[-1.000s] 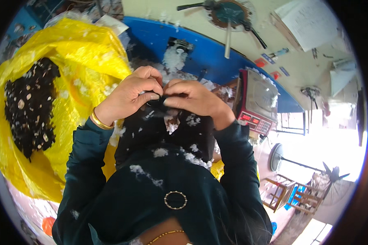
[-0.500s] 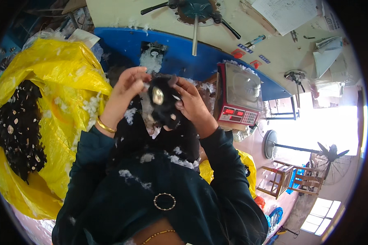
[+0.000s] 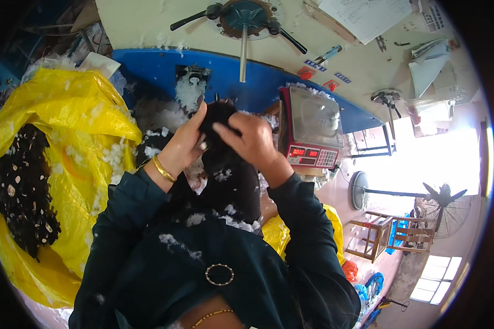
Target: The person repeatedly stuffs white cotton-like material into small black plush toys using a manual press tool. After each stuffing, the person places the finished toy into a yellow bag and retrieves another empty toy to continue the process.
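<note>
A small black plush piece (image 3: pixel 218 117) is between my two hands, above my lap. Its near side shows plain black fur. My left hand (image 3: pixel 182 147), with a gold bangle at the wrist, grips it from the left with the thumb pointing up along its edge. The curled fingers of my right hand (image 3: pixel 253 141) press on its right side, slightly blurred. Just beyond the hands, a metal nozzle (image 3: pixel 193 80) covered in white fluffy stuffing (image 3: pixel 190 96) sticks out of a blue machine panel (image 3: pixel 148 63).
At my left a yellow woven sack (image 3: pixel 88 129) lies open around many black plush pieces (image 3: pixel 24 192) with pale spots. A red scale (image 3: pixel 313 126) stands at the right. The pale tabletop (image 3: pixel 164 22) beyond carries a handled press fixture (image 3: pixel 244 24). Farther right are a chair (image 3: pixel 373 236) and fan (image 3: pixel 442 208).
The plush piece has turned, so its pale oval patch no longer shows. My right hand has closed over its side, and my left hand has moved slightly right and nearer.
</note>
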The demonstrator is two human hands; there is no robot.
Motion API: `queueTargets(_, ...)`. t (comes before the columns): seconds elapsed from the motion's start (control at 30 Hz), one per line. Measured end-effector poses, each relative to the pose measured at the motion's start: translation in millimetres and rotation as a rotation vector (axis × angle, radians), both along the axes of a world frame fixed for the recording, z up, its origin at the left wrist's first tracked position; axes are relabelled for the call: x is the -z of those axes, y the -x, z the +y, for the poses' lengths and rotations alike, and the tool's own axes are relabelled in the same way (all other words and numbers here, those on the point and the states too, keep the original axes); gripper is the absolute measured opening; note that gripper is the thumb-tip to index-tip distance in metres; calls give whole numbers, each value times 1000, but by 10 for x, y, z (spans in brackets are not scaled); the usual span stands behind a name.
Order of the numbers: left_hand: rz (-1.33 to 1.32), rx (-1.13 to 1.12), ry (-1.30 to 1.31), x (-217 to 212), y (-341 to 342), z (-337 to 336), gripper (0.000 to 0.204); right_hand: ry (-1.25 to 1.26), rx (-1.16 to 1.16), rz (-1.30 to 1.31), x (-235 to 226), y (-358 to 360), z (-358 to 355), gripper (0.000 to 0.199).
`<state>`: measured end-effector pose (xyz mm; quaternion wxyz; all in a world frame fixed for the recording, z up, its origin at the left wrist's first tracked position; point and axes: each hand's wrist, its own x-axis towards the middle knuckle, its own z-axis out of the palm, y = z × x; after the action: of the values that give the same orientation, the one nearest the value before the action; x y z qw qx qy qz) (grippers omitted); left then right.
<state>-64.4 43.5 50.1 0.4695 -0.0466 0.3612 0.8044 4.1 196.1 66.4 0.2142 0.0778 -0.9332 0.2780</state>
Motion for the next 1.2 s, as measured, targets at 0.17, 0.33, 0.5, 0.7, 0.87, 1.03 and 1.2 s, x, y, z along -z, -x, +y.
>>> queueTargets(0.17, 301, -67, -80, 130, 246, 342, 37, -79, 331, 176, -193, 660, 270, 30)
queueTargets(0.33, 725, -143, 129, 29, 297, 493, 32, -11, 421, 87, -129, 1362, 717, 27)
queueTargets(0.5, 1343, -244, 499, 65, 489, 592, 42, 11, 399, 208, -73, 1704, 870, 25)
queueTargets(0.7, 1575, -255, 659, 107, 302, 524, 44, 28, 392, 151, -71, 1247, 649, 26)
queueTargets(0.87, 926, -120, 192, 269, 327, 311, 29, 151, 347, -41, -183, 937, 463, 28)
queueTargets(1.03, 210, -12, -232, 283, 851, 568, 27, 114, 534, 14, -224, 1631, 642, 33)
queueTargets(1.2, 138, -170, -197, 162, 503, 772, 22, 94, 579, 75, -121, 1630, 604, 30)
